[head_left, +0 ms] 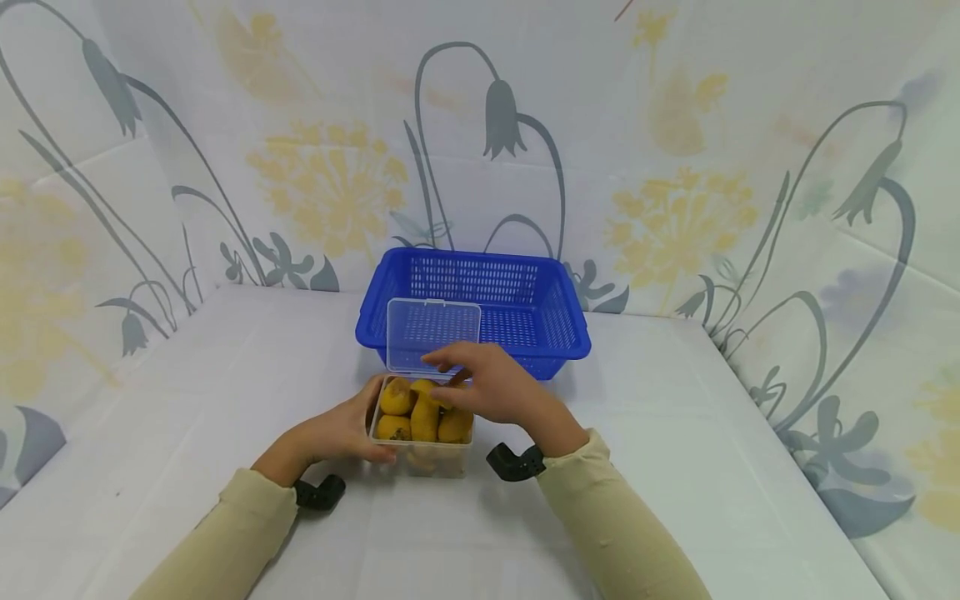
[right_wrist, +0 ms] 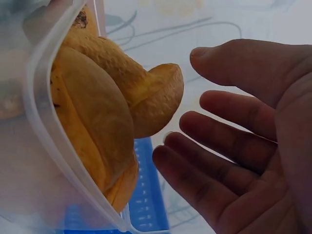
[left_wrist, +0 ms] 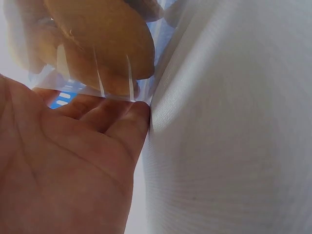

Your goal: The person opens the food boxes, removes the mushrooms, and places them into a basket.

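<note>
A clear plastic box (head_left: 435, 461) stands on the white cloth, filled with several lumpy yellow fruits (head_left: 424, 417); their exact kind is unclear. Its hinged lid (head_left: 433, 333) is raised at the back. My left hand (head_left: 341, 429) holds the box's left side, thumb near the front corner, fingers along the wall. In the left wrist view those fingers (left_wrist: 105, 114) touch the clear wall at the cloth. Over the box's right part hovers my right hand (head_left: 491, 385), fingers spread. The right wrist view shows it apart from a protruding yellow fruit (right_wrist: 161, 95), holding nothing.
A blue slotted plastic basket (head_left: 572, 325) sits directly behind the box, partly covered by the raised lid. Flower-printed cloth (head_left: 480, 167) hangs behind and at both sides of the white-covered table (head_left: 675, 467). Dark wrist cameras (head_left: 517, 462) sit on both wrists.
</note>
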`<state>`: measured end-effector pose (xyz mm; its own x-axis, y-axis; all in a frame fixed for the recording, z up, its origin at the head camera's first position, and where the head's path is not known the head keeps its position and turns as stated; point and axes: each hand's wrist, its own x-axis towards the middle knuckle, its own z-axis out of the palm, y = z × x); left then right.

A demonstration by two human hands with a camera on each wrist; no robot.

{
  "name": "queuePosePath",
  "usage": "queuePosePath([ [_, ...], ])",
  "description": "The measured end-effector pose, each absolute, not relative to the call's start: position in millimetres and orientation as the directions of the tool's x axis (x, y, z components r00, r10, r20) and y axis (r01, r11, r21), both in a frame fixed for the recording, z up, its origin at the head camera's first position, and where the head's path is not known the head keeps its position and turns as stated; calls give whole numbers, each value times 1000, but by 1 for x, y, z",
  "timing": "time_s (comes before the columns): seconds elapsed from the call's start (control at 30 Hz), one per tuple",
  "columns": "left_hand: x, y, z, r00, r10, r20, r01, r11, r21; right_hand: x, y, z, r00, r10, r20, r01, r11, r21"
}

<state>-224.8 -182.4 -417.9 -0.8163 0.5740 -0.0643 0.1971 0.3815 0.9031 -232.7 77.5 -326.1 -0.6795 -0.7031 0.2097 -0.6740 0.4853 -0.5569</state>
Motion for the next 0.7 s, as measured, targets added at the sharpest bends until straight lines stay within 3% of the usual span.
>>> queuePosePath([
  [0.27,-225,-183,-418,-809,584,-63,207,384,900,-228,70,-326,-693,-713,106,-656,563,-502],
  [0.7,-223,-182,-415,-811,580,-76,193,388,901,-224,68,-324,-672,-731,117,-706,584,-400],
])
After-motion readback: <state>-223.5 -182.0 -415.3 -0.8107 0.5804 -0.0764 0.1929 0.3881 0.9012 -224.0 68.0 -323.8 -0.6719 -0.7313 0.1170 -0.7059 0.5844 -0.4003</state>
